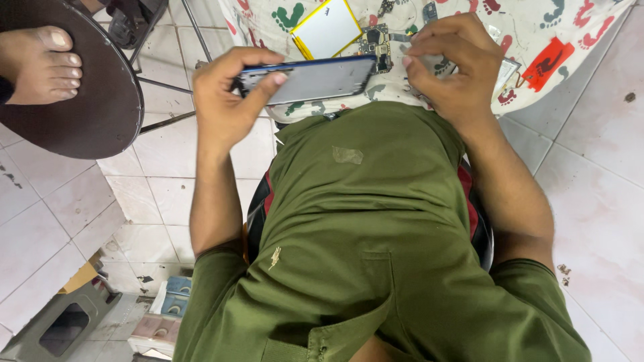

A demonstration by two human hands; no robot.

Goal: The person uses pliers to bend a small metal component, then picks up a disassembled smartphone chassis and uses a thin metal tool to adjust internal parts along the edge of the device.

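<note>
Head view: a phone frame [315, 79] is gripped edgewise by the left hand [225, 100]; the right hand [449, 67] is curled at its end, contents unclear.

A bare foot [41, 65] rests on a round dark stool [87, 127].

The person wears an olive-green shirt [362, 221] with short sleeves that end above the elbows, leaving both forearms bare. Near the shirt's middle sits a small paler patch [347, 155]; lower, toward the left sleeve, is a small light embroidered mark [275, 257]. Neither hand wears a glove or ring.
</note>
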